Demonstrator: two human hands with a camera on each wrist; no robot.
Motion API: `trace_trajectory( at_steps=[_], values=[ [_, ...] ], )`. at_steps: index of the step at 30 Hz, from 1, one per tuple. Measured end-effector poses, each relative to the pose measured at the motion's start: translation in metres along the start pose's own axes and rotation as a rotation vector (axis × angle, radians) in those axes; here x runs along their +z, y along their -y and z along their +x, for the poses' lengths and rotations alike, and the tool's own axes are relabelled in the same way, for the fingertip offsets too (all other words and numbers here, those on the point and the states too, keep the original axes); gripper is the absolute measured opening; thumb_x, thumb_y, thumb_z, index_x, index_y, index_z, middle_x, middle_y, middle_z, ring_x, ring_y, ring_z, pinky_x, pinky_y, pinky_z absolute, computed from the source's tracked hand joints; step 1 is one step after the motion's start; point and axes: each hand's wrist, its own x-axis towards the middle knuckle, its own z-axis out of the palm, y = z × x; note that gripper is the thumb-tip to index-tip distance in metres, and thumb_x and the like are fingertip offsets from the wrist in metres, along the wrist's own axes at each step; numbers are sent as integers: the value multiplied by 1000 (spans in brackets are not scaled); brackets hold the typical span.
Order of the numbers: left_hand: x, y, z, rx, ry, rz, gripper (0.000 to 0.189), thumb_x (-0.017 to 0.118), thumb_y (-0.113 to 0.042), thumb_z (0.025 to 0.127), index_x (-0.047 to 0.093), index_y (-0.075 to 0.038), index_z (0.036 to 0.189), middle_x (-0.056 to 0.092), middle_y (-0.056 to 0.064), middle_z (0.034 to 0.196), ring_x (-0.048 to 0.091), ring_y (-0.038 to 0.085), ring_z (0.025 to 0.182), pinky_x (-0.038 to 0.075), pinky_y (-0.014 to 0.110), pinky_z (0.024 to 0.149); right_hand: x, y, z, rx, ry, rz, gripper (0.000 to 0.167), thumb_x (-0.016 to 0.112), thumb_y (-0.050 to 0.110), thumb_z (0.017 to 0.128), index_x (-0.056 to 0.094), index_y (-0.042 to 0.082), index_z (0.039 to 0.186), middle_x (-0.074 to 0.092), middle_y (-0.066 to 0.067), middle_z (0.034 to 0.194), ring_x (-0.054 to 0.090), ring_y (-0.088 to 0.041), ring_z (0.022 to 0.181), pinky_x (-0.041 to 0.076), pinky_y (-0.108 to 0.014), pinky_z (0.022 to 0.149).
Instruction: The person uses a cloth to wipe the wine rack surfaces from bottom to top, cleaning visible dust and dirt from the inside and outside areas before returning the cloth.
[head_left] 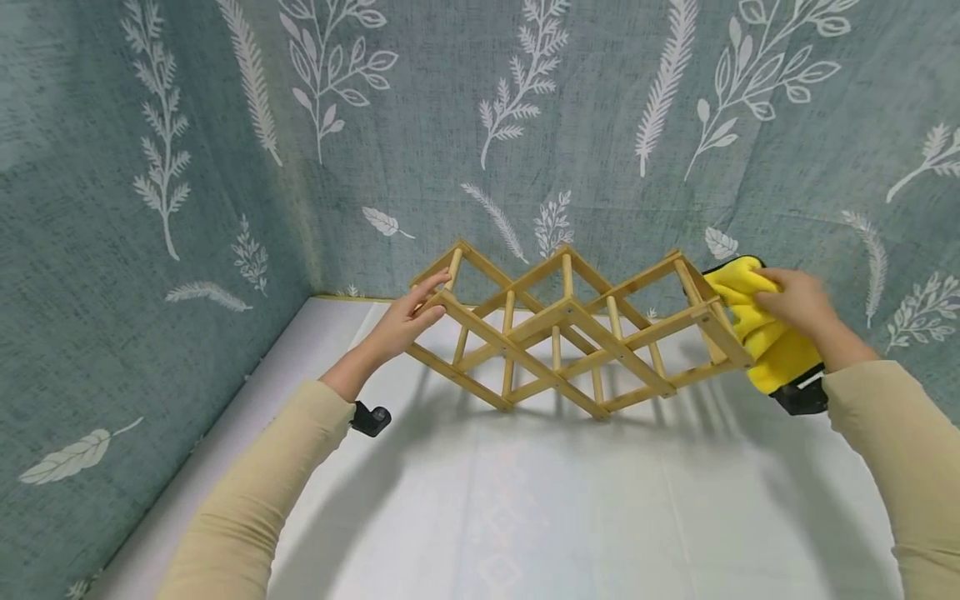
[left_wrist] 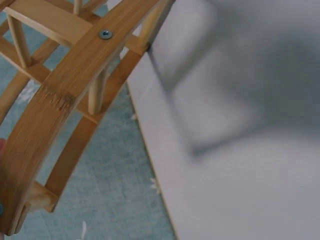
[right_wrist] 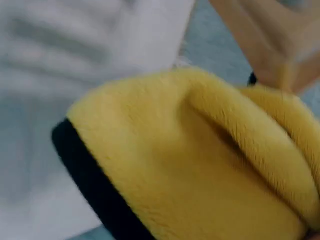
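Left hand (head_left: 401, 327): holds the near end of the wooden rack, thumb along a slat and fingers by the end rod; the left wrist view shows only slivers of skin at its left edge.
Wooden rack (head_left: 572, 310): stretches rightward from the left hand's grip in crossed slats and round rods, as far as the right hand's cloth; only the head view takes in its whole length.
Slat detail: beyond the left grip, the left wrist view shows a metal screw (left_wrist: 105, 34) and a rough dark patch (left_wrist: 57, 97) in the wood, the patch too small to tell from the head.
Right hand (head_left: 801, 304): grips the yellow cloth, bunched under its fingers, at the rack's far end.
Yellow cloth (head_left: 776, 354): hangs below the right grip, beside the end slats; the right wrist view shows its plush pile and broad black edging (right_wrist: 95, 175), with the rack blurred beyond.
White table (head_left: 525, 500): below both grips, carrying shadows.
Leaf-print wall covering (head_left: 420, 100): behind both grips.
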Motion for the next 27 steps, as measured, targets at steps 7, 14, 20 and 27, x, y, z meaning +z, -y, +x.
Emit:
trace_trajectory(
  at_steps=[7, 14, 20, 27],
  values=[
    [-7, 13, 5, 66, -20, -54, 37, 44, -11, 97, 38, -2, 133, 21, 10, 151, 21, 35, 136, 23, 51, 107, 6, -10, -1, -63, 213, 65, 54, 37, 23, 99, 22, -7, 141, 33, -38, 130, 48, -38, 98, 42, -46, 78],
    [-22, 43, 11, 55, -98, 18, 40, 42, -20, 99, 40, -8, 137, 31, 10, 147, 30, 29, 133, 30, 49, 104, -3, -13, -13, -147, 360, 85, 51, 47, 19, 97, 31, -7, 138, 43, -34, 129, 54, -2, 86, 47, -31, 75],
    [-22, 46, 8, 2, -305, 247, 46, 41, -28, 99, 37, -8, 141, 43, 19, 137, 39, 37, 124, 32, 52, 100, -2, -10, -33, -191, 522, 181, 49, 49, 18, 96, 36, 4, 140, 51, -16, 129, 58, -6, 85, 48, -28, 72],
    [-3, 34, 2, -195, -286, 346, 72, 33, -43, 98, -2, -4, 147, 2, 18, 152, 0, 37, 139, 5, 55, 109, 16, 2, -55, -443, 669, 344, 46, 46, 5, 95, 47, 28, 134, 46, 36, 117, 60, -13, 75, 48, -25, 66]
  ],
)
